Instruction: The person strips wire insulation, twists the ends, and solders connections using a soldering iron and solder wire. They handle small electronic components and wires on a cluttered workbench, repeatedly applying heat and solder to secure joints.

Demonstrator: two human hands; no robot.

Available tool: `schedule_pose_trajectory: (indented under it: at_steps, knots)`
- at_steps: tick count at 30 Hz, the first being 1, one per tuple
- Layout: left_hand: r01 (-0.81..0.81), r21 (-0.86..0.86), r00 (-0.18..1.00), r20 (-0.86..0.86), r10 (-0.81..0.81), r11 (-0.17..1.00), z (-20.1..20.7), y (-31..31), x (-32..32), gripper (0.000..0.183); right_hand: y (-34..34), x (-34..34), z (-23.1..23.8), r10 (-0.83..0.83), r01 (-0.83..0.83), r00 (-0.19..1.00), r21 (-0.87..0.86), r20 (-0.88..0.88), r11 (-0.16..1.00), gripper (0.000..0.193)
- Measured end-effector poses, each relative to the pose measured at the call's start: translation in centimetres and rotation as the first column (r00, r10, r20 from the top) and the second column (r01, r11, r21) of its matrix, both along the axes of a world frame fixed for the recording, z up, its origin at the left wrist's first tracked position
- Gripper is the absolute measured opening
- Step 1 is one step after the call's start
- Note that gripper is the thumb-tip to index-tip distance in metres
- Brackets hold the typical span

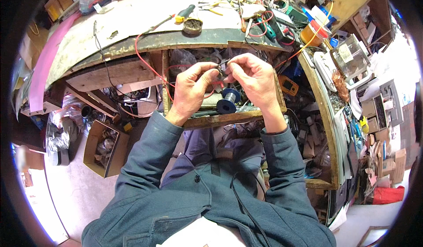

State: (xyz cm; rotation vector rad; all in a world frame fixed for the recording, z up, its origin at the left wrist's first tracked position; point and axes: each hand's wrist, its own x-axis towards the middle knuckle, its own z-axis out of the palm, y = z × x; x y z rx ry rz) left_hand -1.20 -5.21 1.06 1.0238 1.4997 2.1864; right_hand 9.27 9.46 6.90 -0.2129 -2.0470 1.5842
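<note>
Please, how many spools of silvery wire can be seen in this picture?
1. The spool is in the open wooden drawer, seen between the left hand and the right hand. More may be hidden.

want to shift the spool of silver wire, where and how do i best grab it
Probably grip the spool by the rim of its near dark flange, from above on your side: that broad disc faces you and stands out past the silver wire.
</note>
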Motion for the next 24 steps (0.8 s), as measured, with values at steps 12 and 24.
schedule_pose_trajectory:
  at_steps: [12, 24]
  knots:
    - [0.058, -0.080, 0.998, 0.000, -0.058, 0.995, -0.4, -0.2, -0.4, 0.019, -0.4, 0.9, 0.8, 0.006, 0.094, 0.992, 0.771, -0.126, 0.630, 0.013]
    - [0.267, -0.023, 0.930, 0.268, -0.251, 0.963, 0.0, -0.2, -1.0, 0.020, -0.3, 0.7, -0.1, 0.028, -0.055, 0.994, 0.254, 0.109, 0.966, 0.007]
